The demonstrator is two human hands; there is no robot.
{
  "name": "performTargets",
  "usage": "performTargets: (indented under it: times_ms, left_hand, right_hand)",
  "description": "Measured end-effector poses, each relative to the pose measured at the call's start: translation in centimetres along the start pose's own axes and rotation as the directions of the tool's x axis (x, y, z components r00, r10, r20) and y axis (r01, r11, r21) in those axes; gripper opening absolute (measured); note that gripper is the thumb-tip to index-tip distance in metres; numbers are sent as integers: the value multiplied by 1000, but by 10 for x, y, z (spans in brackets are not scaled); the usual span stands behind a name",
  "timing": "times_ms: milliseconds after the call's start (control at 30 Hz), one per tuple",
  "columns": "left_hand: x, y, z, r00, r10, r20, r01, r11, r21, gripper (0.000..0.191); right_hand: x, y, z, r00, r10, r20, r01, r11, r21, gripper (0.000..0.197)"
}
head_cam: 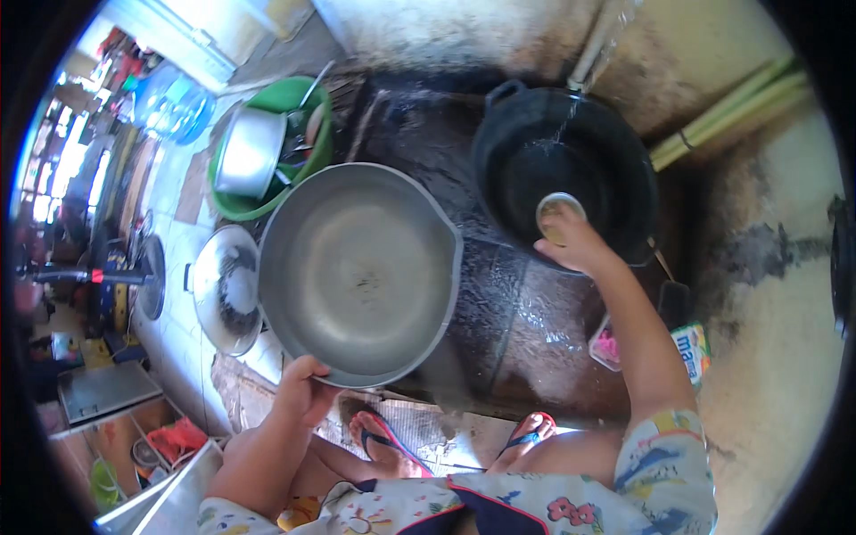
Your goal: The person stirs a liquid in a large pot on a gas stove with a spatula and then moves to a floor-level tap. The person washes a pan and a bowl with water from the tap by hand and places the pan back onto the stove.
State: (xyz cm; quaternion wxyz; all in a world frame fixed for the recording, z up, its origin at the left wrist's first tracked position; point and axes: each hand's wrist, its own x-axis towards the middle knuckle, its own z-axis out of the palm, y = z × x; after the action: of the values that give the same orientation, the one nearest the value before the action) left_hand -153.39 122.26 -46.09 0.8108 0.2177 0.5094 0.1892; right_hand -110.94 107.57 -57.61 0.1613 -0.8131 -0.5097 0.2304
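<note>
My left hand (304, 394) grips the near rim of a wide grey metal pan (361, 267), its thumb over the edge. The pan is tilted toward me, and its inside shows a few dark marks at the bottom. My right hand (572, 241) holds a small round cup-like container (562, 200) over the near side of a large black tub (508, 180). Water (568, 124) runs down into the tub from above. What the small container holds, if anything, is hidden by my fingers.
At the left, a green basin (244, 212) holds a metal pot (251, 154) and utensils. A metal lid (224, 294) lies beside the pan. A plastic tub with pink contents (607, 344) and a printed packet (692, 354) stand by the right wall. Bundled stalks (729, 110) lean there.
</note>
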Motion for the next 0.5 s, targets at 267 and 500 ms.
performTargets:
  times_ms: [267,500]
  left_hand:
    - [-28,7,38,997,-67,-38,67,998,5,29]
    - [-85,4,50,997,-61,-45,60,998,-18,21]
  right_hand:
    - [-50,-63,-39,934,241,-264,-15,764,645,29]
    - [-194,-64,-32,936,337,-98,-274,876,396,30]
